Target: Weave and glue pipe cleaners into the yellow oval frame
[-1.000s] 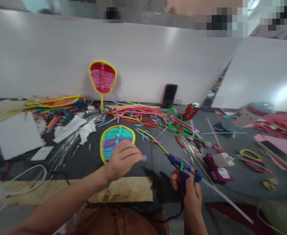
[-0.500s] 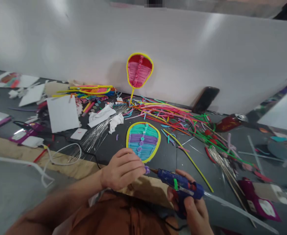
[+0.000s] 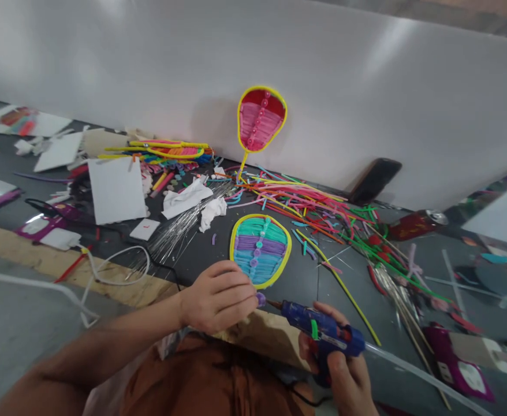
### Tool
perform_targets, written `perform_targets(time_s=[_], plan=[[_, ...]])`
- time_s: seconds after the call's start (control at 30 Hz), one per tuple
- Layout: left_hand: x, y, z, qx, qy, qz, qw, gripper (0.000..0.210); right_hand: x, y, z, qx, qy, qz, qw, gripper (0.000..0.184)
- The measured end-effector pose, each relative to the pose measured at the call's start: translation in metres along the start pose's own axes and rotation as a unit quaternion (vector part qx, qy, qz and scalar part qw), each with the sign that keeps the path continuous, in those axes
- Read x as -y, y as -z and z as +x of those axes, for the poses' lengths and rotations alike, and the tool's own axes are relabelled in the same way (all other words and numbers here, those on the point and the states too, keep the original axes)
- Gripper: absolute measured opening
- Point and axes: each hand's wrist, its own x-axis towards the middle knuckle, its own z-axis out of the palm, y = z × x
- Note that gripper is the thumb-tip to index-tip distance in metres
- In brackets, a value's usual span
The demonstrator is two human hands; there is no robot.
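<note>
I count two bare hands point(image 3: 219, 297) point(image 3: 351, 375) and one blue glue gun point(image 3: 329, 330) at lower centre; two yellow-rimmed fans point(image 3: 257, 121) point(image 3: 264, 245), upper centre and mid-frame; two purple devices point(image 3: 45, 224) point(image 3: 457, 364), left and lower right; one phone point(image 3: 377, 179) and one red can point(image 3: 416, 225), right; coloured stems point(image 3: 297, 196) beyond counting.

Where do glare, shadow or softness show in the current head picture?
Head view: pale glare streaks on the white panel, upper left and upper right; a soft shadow on it left of the pink-and-red fan; the red can slanted and stretched, likely lens distortion; the glue gun fairly clear, its label too soft to read.
</note>
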Motion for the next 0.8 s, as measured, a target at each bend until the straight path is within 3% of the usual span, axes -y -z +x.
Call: perform_targets(time_s=[0.3,0.8], plan=[[0.0015,0.0010,0.0012,0.000,-0.018,0.019,1.000,0.010,0.0032,-0.0015,-0.0005,0.018,-0.023,-0.013,1.000,0.056],[0.0021,0.0004,0.0044,-0.013,-0.032,0.020,0.999,0.011,-0.0055,0.0004,0.0016,0.059,0.022,-0.078,0.995,0.052]])
